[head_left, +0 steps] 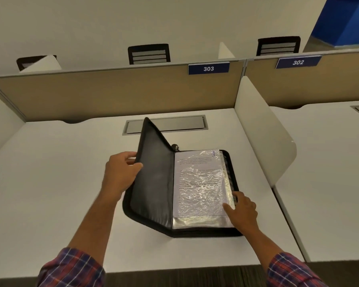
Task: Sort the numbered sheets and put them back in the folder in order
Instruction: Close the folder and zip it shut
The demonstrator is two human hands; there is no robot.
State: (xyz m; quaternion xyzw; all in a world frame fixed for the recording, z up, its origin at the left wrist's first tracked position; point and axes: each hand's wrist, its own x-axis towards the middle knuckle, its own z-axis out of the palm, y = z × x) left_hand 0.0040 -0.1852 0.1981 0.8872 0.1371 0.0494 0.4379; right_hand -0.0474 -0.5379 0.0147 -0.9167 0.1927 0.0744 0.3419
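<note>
Left hand (120,172) pinches the folder cover (153,183) half-raised (right hand (241,210) flat on the sleeves (199,183)); loosened, it could flop shut.

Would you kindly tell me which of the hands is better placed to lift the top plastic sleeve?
Right: the right hand touches the top sleeve at its corner; the left hand grips the raised folder cover.

Desk (50,183): white, with a grey cable hatch (184,125) far
Partition (112,94): tan, far, bearing plates 303 (208,68) and 302 (298,62)
Divider (261,131): white, right
Chairs (149,53): black, beyond the partition
</note>
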